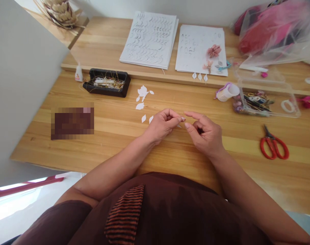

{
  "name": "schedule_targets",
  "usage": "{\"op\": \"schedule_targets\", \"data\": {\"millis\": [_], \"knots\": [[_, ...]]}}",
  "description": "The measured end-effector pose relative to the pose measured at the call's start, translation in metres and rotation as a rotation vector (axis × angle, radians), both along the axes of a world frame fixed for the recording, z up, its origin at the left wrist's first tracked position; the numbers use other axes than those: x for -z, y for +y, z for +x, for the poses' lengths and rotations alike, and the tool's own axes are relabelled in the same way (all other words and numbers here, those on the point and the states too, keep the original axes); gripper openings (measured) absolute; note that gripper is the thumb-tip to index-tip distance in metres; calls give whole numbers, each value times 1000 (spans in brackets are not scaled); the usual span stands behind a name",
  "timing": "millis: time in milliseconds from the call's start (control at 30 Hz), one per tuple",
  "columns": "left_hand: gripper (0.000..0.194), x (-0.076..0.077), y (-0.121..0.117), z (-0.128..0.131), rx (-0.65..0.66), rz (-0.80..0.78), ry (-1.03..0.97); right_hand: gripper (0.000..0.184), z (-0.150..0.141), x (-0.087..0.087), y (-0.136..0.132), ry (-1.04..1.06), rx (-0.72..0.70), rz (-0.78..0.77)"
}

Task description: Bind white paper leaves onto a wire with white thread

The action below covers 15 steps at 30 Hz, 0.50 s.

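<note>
My left hand (162, 126) is closed in a pinch over the wooden desk, with a small white leaf-shaped cutout (184, 119) at its fingertips. Just to the right, my right hand (206, 133) has its thumb and forefinger apart around the tip of that cutout, and I see nothing held between them. The other fingers of that hand are curled. White leaf and petal cutouts (140, 106) lie loose beyond my left hand, one of them (151, 119) partly hidden by it.
Red-handled scissors (274, 146) lie at right, near a clear plastic box (277, 110) of craft bits and a white roll (227, 92). A black tray (107, 92), small glue bottle (79, 74) and pixelated dark object (72, 123) are left. Paper stacks (150, 41) lie on the raised shelf.
</note>
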<state>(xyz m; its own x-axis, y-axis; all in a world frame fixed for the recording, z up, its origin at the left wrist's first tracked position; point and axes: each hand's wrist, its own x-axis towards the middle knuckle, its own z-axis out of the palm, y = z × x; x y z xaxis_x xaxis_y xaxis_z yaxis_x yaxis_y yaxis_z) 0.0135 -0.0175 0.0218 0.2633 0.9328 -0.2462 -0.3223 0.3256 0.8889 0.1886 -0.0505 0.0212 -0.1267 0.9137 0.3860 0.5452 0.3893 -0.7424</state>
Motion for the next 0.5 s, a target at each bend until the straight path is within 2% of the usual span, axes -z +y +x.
{"op": "schedule_targets", "data": {"millis": [200, 333, 467, 500], "knots": [[25, -1, -1, 0, 27, 6, 19, 30, 2, -5, 0, -37, -35, -34], [26, -2, -1, 0, -3, -29, 12, 31, 2, -4, 0, -10, -11, -56], [24, -2, -1, 1, -45, -43, -22, 4, 0, -3, 0, -7, -10, -34], [24, -1, 0, 1, -52, -40, -26, 2, -1, -3, -1, -23, -20, -23]]}}
